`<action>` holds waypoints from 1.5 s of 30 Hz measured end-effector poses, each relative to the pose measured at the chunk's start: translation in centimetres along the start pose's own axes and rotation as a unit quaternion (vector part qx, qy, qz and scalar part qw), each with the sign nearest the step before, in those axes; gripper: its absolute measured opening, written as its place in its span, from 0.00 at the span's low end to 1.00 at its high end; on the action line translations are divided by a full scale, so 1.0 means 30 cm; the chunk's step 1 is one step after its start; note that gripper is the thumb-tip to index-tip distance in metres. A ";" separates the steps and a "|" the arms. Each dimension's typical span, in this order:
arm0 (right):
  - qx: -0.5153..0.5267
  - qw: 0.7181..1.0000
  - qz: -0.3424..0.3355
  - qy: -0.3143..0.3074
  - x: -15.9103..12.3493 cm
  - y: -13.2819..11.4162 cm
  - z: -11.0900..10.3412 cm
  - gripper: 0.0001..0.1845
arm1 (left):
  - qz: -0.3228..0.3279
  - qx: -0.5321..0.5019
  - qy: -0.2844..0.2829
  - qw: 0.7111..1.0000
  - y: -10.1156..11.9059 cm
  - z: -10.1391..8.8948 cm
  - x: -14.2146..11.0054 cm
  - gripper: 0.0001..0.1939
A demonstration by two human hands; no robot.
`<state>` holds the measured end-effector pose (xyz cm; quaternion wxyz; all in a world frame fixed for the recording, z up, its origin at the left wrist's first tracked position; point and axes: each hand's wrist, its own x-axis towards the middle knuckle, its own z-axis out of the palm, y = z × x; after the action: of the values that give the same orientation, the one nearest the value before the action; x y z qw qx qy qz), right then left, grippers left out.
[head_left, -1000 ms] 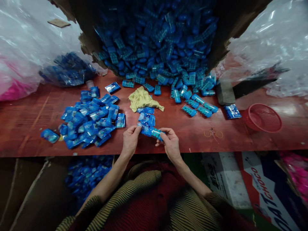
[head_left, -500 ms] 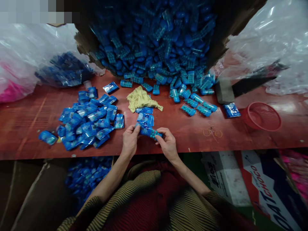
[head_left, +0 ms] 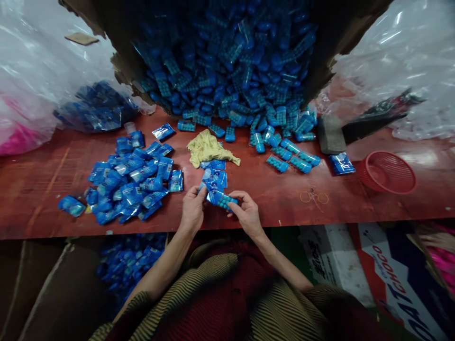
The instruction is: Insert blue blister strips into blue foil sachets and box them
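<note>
Both hands meet at the near edge of the red table point(head_left: 355, 203). My left hand point(head_left: 192, 210) pinches the left end of a blue plastic wrapper point(head_left: 213, 195). My right hand point(head_left: 246, 213) grips a blue studded piece point(head_left: 224, 202) that sits partly inside that wrapper. Just beyond the hands lie a few flat blue wrappers point(head_left: 215, 176) and a crumpled yellow cloth point(head_left: 208, 148). A heap of wrapped blue packets point(head_left: 131, 177) lies to the left of my left hand.
A torn cardboard box point(head_left: 231, 61) at the back spills several unwrapped blue pieces point(head_left: 291, 156) onto the table. A red mesh basket point(head_left: 387, 173) sits at the right. Clear plastic bags point(head_left: 405, 61) flank the box. More blue packets point(head_left: 131, 260) lie in a box below the table.
The blue piece has slid further into the wrapper, and my two hands have drawn closer together. The view has shifted slightly.
</note>
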<state>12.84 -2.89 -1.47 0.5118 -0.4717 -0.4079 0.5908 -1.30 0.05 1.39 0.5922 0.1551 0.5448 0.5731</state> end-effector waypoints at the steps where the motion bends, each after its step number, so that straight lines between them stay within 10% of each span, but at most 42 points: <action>1: -0.024 1.000 -0.019 0.009 -0.002 0.003 0.000 0.12 | -0.008 -0.010 -0.006 1.000 0.001 0.004 -0.005 0.24; 10: -0.224 0.951 -0.202 0.063 -0.023 0.000 0.025 0.05 | -0.099 -0.055 -0.075 0.991 -0.038 0.016 -0.054 0.18; 18: 0.059 0.994 0.077 -0.045 0.002 -0.030 0.030 0.18 | -0.185 -0.105 -0.137 0.967 -0.027 -0.006 -0.040 0.09; 30: 0.079 0.981 0.065 -0.164 0.047 -0.084 -0.028 0.37 | -0.184 -0.080 -0.215 0.956 -0.008 -0.026 -0.050 0.16; 45: 0.034 0.956 0.071 -0.284 0.076 -0.135 -0.064 0.36 | -0.199 -0.025 -0.284 0.938 0.014 -0.011 -0.083 0.20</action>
<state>15.52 -0.04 1.69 0.3476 -0.2946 -0.4816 0.7486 -1.16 -2.09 2.77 0.8280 0.1849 0.3588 0.3892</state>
